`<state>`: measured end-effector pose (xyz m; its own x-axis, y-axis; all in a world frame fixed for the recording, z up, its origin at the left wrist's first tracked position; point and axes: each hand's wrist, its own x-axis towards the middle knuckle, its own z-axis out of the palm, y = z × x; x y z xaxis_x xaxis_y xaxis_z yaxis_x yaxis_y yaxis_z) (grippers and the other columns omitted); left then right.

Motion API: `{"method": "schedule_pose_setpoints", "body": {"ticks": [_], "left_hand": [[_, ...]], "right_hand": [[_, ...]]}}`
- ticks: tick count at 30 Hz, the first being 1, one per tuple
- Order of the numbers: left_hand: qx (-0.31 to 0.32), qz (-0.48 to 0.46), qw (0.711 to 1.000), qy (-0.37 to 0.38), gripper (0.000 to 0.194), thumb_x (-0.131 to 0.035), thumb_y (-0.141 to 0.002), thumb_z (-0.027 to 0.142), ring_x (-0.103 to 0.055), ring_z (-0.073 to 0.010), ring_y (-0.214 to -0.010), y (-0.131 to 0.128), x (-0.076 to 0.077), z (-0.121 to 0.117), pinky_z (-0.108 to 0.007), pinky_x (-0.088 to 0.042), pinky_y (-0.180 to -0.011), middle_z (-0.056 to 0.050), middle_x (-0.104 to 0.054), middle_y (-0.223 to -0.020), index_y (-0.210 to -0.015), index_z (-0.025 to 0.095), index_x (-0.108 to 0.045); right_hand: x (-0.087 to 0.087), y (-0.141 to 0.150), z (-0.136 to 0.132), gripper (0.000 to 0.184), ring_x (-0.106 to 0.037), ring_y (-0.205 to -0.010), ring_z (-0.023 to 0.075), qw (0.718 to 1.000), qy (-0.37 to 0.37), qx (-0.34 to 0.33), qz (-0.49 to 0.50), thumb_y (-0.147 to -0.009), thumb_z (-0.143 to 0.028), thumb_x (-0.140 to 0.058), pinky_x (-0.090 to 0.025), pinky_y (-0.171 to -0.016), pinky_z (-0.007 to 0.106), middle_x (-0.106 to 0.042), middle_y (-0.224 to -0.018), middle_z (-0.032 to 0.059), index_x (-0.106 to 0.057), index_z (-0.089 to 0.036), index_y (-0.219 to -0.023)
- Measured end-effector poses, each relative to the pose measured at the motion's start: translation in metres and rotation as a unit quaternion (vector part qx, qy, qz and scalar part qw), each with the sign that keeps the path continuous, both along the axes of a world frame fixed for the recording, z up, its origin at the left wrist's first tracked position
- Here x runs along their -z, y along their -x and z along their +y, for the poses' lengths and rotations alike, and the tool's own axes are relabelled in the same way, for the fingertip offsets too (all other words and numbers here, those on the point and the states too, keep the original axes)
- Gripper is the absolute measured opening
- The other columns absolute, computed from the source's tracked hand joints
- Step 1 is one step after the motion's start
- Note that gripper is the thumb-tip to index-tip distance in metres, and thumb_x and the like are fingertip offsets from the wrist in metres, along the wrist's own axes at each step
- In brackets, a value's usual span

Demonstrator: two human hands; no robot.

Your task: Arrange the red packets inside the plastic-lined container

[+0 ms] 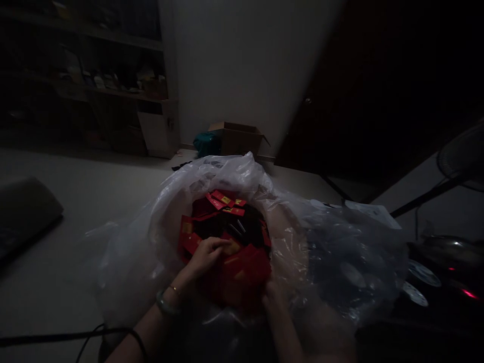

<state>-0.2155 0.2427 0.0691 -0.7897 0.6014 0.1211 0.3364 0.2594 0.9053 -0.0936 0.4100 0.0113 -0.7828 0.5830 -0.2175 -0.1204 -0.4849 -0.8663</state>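
Several red packets with gold marks (pixel 242 282) fill a large clear plastic bag (pixel 128 272) that lies open in front of me. My left hand (pixel 207 256) reaches in from the lower left, its fingers stretched out and lying on a packet with a gold patch (pixel 231 247). At the right edge of the red pile is my right hand (pixel 276 300), dim and partly behind the plastic; its fingers are not clear. Beyond the left fingertips, two thin silvery strips (pixel 238 228) show in a dark area among the packets.
A cardboard box (pixel 242 138) and a teal bundle (pixel 207 144) stand by the wall. Shelves (pixel 113 91) hold bottles at the left. On the right are a dark door (pixel 363 101), a fan (pixel 459 156) and small red lights. A black cable (pixel 68 338) crosses the lower left.
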Motion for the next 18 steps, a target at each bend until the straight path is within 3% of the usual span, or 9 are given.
{"method": "schedule_pose_setpoints", "body": {"ticks": [4, 8, 11, 13, 15, 18], "left_hand": [[-0.084, -0.017, 0.994, -0.074, 0.032, -0.050, -0.076, 0.025, -0.065, -0.0199, -0.087, 0.006, 0.006, -0.002, -0.032, -0.051, -0.082, -0.006, -0.073, -0.093, -0.097, 0.019, -0.073], [-0.170, -0.060, 0.967, -0.180, 0.034, -0.056, -0.073, 0.034, -0.066, -0.0223, -0.095, 0.012, 0.001, -0.008, -0.035, -0.051, -0.088, -0.007, -0.073, -0.099, -0.098, 0.016, -0.071], [-0.181, -0.082, 0.961, -0.193, 0.042, -0.059, -0.069, 0.036, -0.065, -0.0242, -0.101, 0.016, -0.004, -0.012, -0.037, -0.051, -0.090, -0.008, -0.071, -0.106, -0.103, 0.014, -0.069], [-0.160, -0.086, 0.966, -0.181, 0.044, -0.057, -0.069, 0.037, -0.063, -0.0249, -0.104, 0.016, -0.007, -0.013, -0.038, -0.050, -0.092, -0.009, -0.070, -0.109, -0.105, 0.013, -0.068], [-0.146, -0.074, 0.972, -0.169, 0.042, -0.054, -0.072, 0.037, -0.062, -0.0246, -0.106, 0.015, -0.009, -0.013, -0.037, -0.048, -0.095, -0.009, -0.070, -0.110, -0.104, 0.014, -0.069], [-0.142, -0.051, 0.975, -0.162, 0.039, -0.049, -0.076, 0.036, -0.062, -0.0234, -0.107, 0.010, -0.011, -0.011, -0.037, -0.047, -0.096, -0.008, -0.070, -0.110, -0.103, 0.015, -0.069]], "right_hand": [[-0.010, 0.012, -0.001, 0.023, -0.064, -0.073, 0.0200, 0.996, 0.079, -0.027, -0.018, -0.061, -0.042, -0.069, -0.053, -0.070, 0.034, -0.071, -0.073, 0.0006, -0.066, -0.022, -0.072], [-0.011, 0.006, 0.001, 0.030, -0.063, -0.070, 0.0186, 0.997, 0.076, -0.026, -0.014, -0.055, -0.026, -0.065, -0.051, -0.066, 0.031, -0.071, -0.079, -0.0021, -0.067, -0.025, -0.085], [-0.007, -0.005, 0.009, 0.040, -0.061, -0.068, 0.0176, 0.999, 0.045, -0.025, -0.014, -0.051, -0.020, -0.059, -0.050, -0.064, 0.030, -0.069, -0.078, -0.0028, -0.067, -0.025, -0.090], [-0.004, -0.011, 0.018, 0.031, -0.061, -0.072, 0.0199, 0.999, -0.021, -0.025, -0.036, -0.055, -0.025, -0.057, -0.050, -0.066, 0.032, -0.068, -0.079, 0.0003, -0.069, -0.023, -0.084], [-0.004, -0.015, 0.028, 0.020, -0.060, -0.077, 0.0223, 0.988, -0.135, -0.007, -0.078, -0.058, -0.029, -0.058, -0.049, -0.071, 0.034, -0.066, -0.079, 0.0034, -0.069, -0.021, -0.073], [-0.012, -0.018, 0.034, 0.017, -0.057, -0.090, 0.0246, 0.940, -0.318, 0.068, -0.099, -0.059, -0.025, -0.062, -0.046, -0.086, 0.037, -0.061, -0.086, 0.0060, -0.071, -0.023, -0.073]]}}
